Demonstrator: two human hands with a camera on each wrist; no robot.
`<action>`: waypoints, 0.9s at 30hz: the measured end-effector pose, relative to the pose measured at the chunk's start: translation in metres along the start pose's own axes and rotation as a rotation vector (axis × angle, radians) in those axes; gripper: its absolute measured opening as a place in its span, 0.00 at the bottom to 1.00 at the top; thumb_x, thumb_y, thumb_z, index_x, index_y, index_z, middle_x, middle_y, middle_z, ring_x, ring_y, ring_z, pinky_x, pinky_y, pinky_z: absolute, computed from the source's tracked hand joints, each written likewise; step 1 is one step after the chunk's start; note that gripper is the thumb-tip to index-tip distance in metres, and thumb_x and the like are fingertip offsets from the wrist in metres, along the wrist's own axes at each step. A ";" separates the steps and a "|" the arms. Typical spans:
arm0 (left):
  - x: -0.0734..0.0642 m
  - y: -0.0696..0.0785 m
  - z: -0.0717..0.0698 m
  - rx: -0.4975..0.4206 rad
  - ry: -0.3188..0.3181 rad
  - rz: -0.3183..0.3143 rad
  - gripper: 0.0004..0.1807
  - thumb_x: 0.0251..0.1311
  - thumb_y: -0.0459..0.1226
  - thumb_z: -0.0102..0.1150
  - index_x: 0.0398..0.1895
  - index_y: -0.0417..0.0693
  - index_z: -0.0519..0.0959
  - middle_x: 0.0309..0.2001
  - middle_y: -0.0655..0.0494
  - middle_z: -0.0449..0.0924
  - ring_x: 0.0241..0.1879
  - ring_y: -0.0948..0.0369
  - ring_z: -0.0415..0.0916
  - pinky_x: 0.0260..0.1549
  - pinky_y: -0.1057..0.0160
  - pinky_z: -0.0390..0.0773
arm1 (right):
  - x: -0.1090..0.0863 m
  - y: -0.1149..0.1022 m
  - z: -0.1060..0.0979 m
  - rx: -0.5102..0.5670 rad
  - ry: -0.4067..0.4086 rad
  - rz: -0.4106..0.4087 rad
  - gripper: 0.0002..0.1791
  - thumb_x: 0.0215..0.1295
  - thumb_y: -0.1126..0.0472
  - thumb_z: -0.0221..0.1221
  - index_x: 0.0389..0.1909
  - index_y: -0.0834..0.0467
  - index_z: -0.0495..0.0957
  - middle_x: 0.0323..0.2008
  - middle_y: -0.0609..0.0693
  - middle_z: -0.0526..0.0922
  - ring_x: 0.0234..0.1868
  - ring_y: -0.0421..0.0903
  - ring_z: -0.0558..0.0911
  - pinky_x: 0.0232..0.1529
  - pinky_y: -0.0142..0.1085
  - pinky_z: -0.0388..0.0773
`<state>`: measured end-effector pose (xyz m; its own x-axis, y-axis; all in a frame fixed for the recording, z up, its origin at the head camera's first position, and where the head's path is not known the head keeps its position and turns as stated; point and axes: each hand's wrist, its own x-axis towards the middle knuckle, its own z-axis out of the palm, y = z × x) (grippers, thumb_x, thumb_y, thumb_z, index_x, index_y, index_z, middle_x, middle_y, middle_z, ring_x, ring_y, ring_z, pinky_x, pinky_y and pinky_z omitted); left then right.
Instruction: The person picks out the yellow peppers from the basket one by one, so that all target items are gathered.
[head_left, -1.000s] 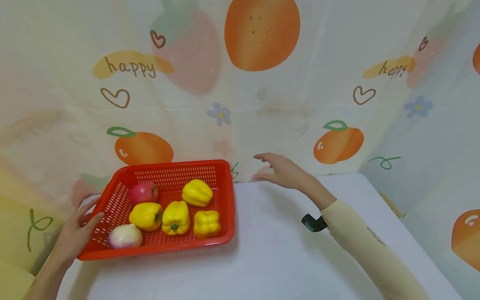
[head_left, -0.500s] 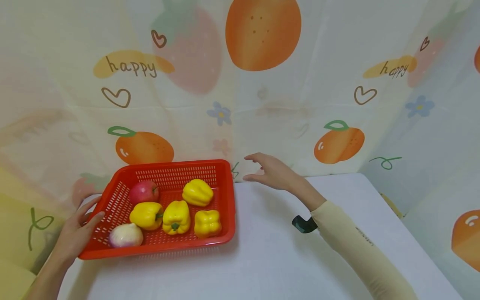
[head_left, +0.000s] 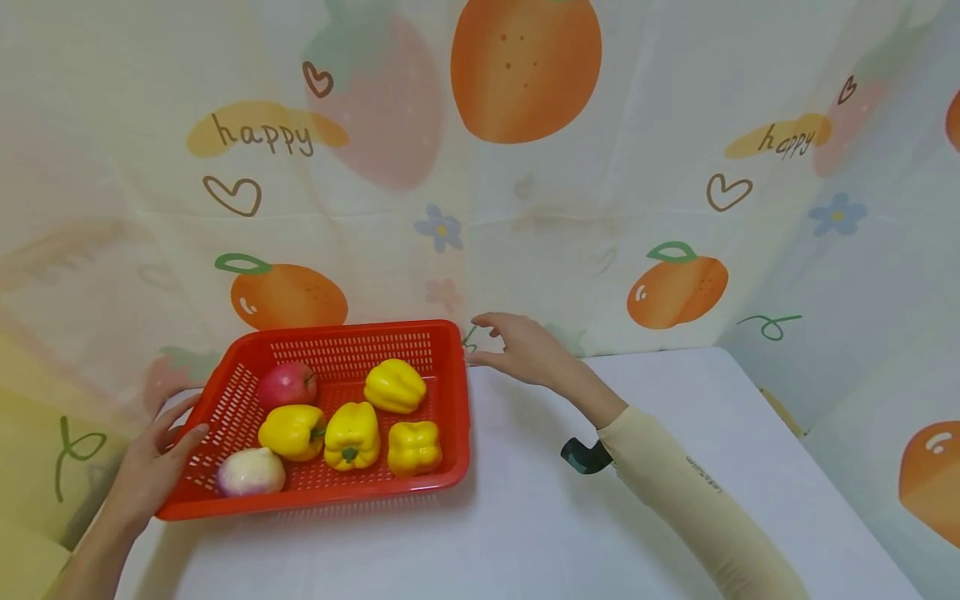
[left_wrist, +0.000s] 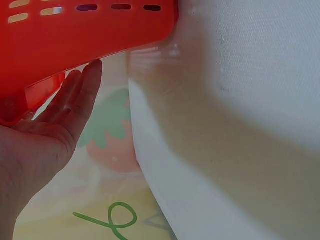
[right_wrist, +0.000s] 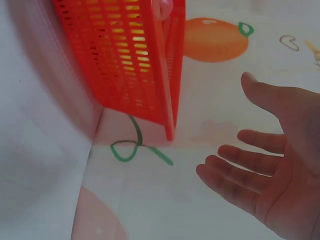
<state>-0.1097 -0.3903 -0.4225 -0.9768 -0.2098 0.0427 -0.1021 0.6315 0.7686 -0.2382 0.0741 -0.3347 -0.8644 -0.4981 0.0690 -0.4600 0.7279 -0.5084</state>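
Note:
A red plastic basket (head_left: 450, 482) with slotted walls stands on the table. Inside it lie a red apple (head_left: 287, 385), a white and purple turnip (head_left: 251, 472) and several yellow bell peppers (head_left: 352, 436). My left hand (head_left: 155, 462) holds the basket's left side, thumb over the rim and fingers along the outside. Those fingers (left_wrist: 82, 97) show against the basket's outer wall in the left wrist view. Beside the basket's far right corner, my right hand (head_left: 521, 348) hovers with thumb and fingers spread. In the right wrist view this right hand (right_wrist: 270, 160) holds nothing.
A white cloth covers the table (head_left: 517, 533), which continues to the right of the basket. Behind it hangs a fruit-printed curtain (head_left: 540, 200). A dark curved piece (head_left: 585, 456) sits under the right forearm, at the cuff.
My right hand has moved left, from over the table's right half to near the basket's far right corner. The left hand, the basket and its contents have stayed put.

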 end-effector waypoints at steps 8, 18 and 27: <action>-0.001 -0.001 -0.001 -0.014 -0.001 -0.012 0.33 0.74 0.45 0.46 0.76 0.43 0.53 0.60 0.18 0.64 0.31 0.82 0.69 0.27 0.70 0.79 | 0.008 -0.019 0.005 -0.012 -0.017 0.004 0.34 0.62 0.44 0.64 0.65 0.57 0.71 0.58 0.52 0.78 0.51 0.47 0.78 0.43 0.38 0.81; -0.001 0.000 0.001 -0.048 0.003 -0.014 0.32 0.74 0.44 0.46 0.76 0.44 0.53 0.61 0.18 0.62 0.32 0.82 0.69 0.28 0.71 0.78 | 0.013 -0.036 0.015 -0.005 0.003 0.025 0.31 0.64 0.47 0.63 0.63 0.60 0.73 0.54 0.55 0.81 0.49 0.50 0.80 0.44 0.38 0.81; 0.000 0.000 0.001 -0.041 0.006 -0.012 0.32 0.74 0.44 0.46 0.76 0.45 0.53 0.61 0.18 0.63 0.32 0.83 0.69 0.28 0.72 0.78 | 0.016 -0.048 0.024 -0.036 -0.016 0.011 0.30 0.65 0.48 0.63 0.63 0.60 0.73 0.55 0.54 0.81 0.53 0.49 0.80 0.51 0.39 0.79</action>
<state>-0.1096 -0.3896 -0.4227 -0.9743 -0.2222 0.0369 -0.1062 0.5977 0.7947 -0.2249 0.0203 -0.3299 -0.8662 -0.4973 0.0498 -0.4578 0.7496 -0.4780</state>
